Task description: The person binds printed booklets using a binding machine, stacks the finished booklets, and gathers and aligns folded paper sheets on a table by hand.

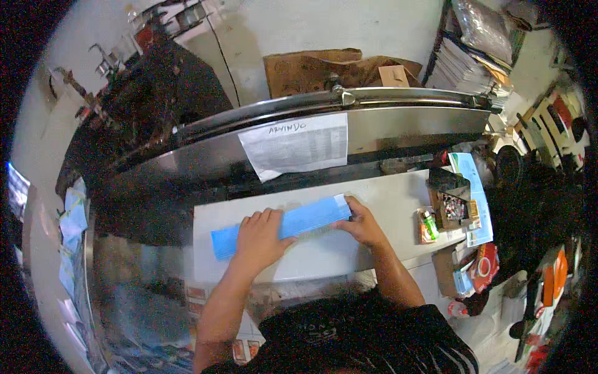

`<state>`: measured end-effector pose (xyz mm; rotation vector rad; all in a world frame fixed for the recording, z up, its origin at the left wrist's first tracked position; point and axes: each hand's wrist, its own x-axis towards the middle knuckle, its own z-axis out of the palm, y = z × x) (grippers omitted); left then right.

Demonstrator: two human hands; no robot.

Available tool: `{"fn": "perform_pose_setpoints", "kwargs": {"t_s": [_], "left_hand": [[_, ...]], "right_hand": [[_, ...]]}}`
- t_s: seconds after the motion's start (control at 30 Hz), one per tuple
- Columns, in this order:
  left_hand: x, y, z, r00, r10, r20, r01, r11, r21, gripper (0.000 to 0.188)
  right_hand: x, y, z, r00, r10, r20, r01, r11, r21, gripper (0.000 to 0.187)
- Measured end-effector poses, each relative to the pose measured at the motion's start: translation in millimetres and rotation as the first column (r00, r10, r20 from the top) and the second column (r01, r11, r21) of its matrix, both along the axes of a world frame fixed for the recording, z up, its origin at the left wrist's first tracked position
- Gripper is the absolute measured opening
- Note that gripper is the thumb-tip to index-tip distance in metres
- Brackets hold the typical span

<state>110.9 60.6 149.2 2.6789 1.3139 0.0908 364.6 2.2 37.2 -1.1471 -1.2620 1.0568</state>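
Note:
A long, narrow stack of blue paper strips (314,214) lies slantwise over the white tabletop (324,262), its right end higher in the picture. Fine lines run along its length, and a small white patch shows at the right end. My left hand (258,238) is laid across the stack left of its middle, fingers over the far edge and thumb along the near edge. At the other end, my right hand (364,225) grips the stack between thumb and fingers. Part of the strips is hidden under my left hand.
A metal machine bar (411,124) with a taped paper sheet (299,146) runs behind the table. On the table's right stand a dark open box (453,206) of small items and a green bottle (430,225). A stack of papers (458,68) sits at the back right.

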Motion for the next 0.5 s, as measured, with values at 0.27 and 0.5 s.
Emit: {"fn": "perform_pose_setpoints", "kwargs": {"t_s": [0.27, 0.5], "left_hand": [[-30, -18, 26, 0.653, 0.418, 0.632, -0.149, 0.889, -0.434, 0.055], [-54, -23, -65, 0.061, 0.615, 0.786, -0.022, 0.788, -0.615, 0.065]], "right_hand": [[-43, 17, 80, 0.980, -0.004, -0.199, 0.028, 0.993, 0.114, 0.092], [-96, 37, 118, 0.962, 0.269, -0.042, -0.263, 0.957, 0.119, 0.070]]}}
